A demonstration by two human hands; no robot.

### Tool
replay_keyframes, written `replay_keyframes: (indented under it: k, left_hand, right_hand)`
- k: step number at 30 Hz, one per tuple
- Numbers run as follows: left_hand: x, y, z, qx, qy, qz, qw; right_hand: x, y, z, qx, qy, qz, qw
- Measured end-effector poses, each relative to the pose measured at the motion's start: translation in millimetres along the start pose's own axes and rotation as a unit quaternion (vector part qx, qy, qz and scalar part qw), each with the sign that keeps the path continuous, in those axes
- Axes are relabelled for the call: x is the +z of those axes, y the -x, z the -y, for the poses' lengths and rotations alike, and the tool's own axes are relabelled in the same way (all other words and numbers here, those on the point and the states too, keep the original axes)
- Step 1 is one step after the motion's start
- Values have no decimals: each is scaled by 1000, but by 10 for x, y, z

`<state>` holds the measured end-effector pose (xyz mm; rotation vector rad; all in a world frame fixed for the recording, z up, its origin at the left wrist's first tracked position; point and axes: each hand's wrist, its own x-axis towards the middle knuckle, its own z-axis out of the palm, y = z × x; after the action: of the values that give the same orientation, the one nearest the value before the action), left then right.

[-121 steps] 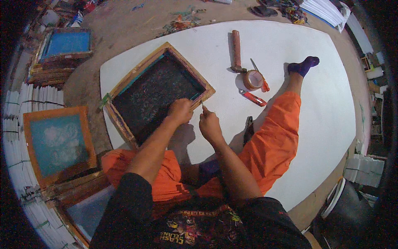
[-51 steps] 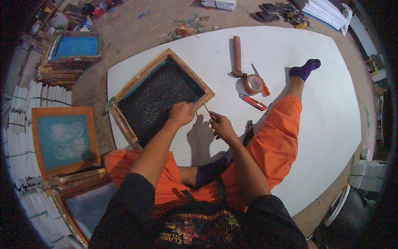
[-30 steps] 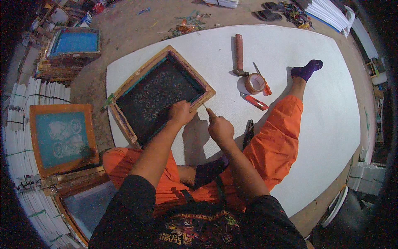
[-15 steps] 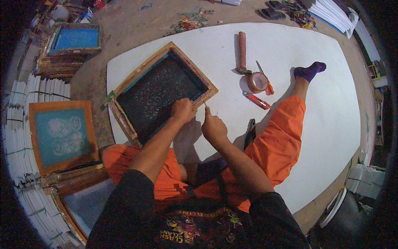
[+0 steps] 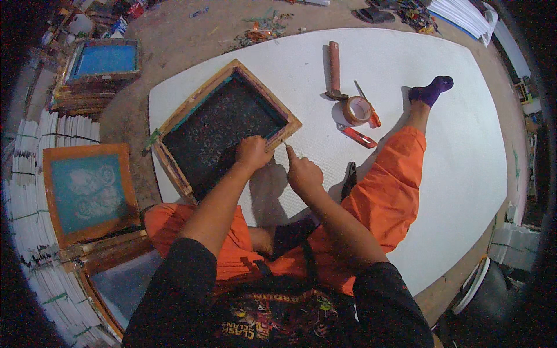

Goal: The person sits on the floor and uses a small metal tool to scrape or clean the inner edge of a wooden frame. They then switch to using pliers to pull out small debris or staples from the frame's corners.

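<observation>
A wooden screen-printing frame [image 5: 168,119] with dark mesh lies tilted on the white board, its near right side towards me. My left hand [image 5: 253,153] is closed over that side, fingers gripping the wood. Just right of it, my right hand [image 5: 304,175] is closed around a thin metal-shafted tool [image 5: 284,141], its index finger stretched along the shaft. The tool's tip is at the frame's edge near the right corner; its handle is hidden in the hand, so its exact kind does not show.
On the white board [image 5: 458,191] lie a hammer [image 5: 333,66], a brown tape roll [image 5: 350,116], a red utility knife [image 5: 360,138], a red-handled tool [image 5: 375,120] and black pliers [image 5: 349,181]. My outstretched leg [image 5: 394,185] crosses it. More framed screens [image 5: 87,191] and paper stacks [image 5: 29,162] stand left.
My right hand has shifted slightly to the right and away from me, with the thin tool's tip still by the frame's edge. The left hand keeps its grip; the whole view has moved slightly.
</observation>
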<state>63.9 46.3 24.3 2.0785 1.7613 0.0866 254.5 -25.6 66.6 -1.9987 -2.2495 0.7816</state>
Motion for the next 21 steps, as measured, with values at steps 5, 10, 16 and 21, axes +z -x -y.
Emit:
replay_keyframes:
  k: [5, 10, 16, 21]
  left_hand:
    - [76, 2, 90, 6, -9, 2, 1000]
    - [-60, 35, -33, -18, 6, 31, 999]
    - [39, 12, 1, -11, 9, 9, 1000]
    - [55, 13, 11, -34, 16, 6, 999]
  right_hand:
    - [22, 42, -19, -2, -3, -9, 1000]
    - [-76, 51, -33, 15, 24, 49, 998]
    - [-22, 38, 3, -10, 26, -6, 1000]
    - [-134, -69, 101, 0, -16, 78, 997]
